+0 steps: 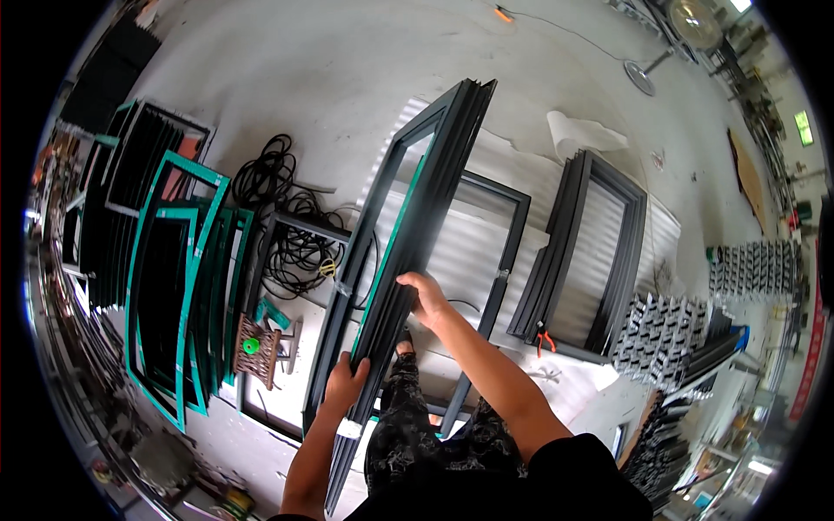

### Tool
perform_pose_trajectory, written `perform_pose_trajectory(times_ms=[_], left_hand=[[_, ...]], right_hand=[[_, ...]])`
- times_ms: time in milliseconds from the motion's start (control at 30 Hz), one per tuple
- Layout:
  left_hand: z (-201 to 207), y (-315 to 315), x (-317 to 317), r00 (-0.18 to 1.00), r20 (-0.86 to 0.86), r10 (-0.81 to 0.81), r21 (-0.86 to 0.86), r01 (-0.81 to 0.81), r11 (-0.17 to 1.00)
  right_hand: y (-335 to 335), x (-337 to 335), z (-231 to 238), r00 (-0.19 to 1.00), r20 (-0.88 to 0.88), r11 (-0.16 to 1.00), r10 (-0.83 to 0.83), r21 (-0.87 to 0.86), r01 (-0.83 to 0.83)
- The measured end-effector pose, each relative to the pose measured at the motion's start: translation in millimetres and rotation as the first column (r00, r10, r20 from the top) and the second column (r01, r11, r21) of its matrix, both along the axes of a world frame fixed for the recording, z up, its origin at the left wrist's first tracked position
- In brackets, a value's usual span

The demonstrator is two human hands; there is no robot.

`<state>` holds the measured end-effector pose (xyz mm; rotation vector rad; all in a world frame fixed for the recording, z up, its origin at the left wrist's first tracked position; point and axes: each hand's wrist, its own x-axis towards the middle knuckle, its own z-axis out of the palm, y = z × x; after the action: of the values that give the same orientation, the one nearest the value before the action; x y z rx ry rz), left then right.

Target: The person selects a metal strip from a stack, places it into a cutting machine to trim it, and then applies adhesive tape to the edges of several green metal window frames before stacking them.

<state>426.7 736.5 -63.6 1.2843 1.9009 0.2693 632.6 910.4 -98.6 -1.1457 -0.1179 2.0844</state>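
A tall dark grey window frame point(423, 221) stands tilted on its edge in front of me, with a green strip along its inner side. My right hand point(423, 300) is closed around its near edge, about the middle of its length. Lower down, my left hand point(346, 386) grips the same frame, fingers largely hidden behind the profile. Behind it and to the right, another dark frame point(512, 247) lies on white sheeting near my legs. A stack of dark grey frames point(630, 213) rests farther right, with red-handled pliers point(545, 341) at its near end.
Green-edged frames point(187, 165) lean in a group at the left. Coiled black cable point(269, 169) lies beside them, near a brown slatted stool point(256, 365) with a green round object point(251, 346). White sheeting point(582, 135) covers floor. Stacked metal profiles point(660, 339) stand right; a fan base point(638, 80) behind.
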Motion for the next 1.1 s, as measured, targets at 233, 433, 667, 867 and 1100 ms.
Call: perform_pose_trajectory(times_ms=[233, 433, 667, 867, 1100], left_hand=[[-69.9, 26.3, 80.1, 0.997, -0.035, 0.062, -0.128, -0.066, 0.99], [-104.2, 41.3, 153.0, 0.992, -0.097, 0.078, -0.245, -0.1, 0.964], [-145.3, 35.5, 246.3, 0.99, -0.097, 0.105, -0.327, -0.132, 0.936], [-211.0, 16.1, 317.3, 0.996, 0.014, 0.082, -0.425, -0.069, 0.903], [-357.3, -29.2, 408.2, 0.996, 0.064, 0.061, -0.355, -0.035, 0.934]], right_hand=[[37.2, 79.0, -91.3, 0.986, -0.067, 0.987, 0.155, 0.042, -0.152], [39.3, 153.7, -150.7, 0.967, -0.209, 0.988, 0.147, -0.025, -0.155], [25.0, 246.1, -222.2, 0.926, -0.358, 0.984, 0.118, -0.081, -0.157], [-5.6, 319.7, -288.9, 0.961, -0.275, 0.971, -0.029, -0.235, -0.038], [-41.4, 424.2, -402.6, 0.882, 0.423, 0.91, 0.21, -0.414, -0.018]])
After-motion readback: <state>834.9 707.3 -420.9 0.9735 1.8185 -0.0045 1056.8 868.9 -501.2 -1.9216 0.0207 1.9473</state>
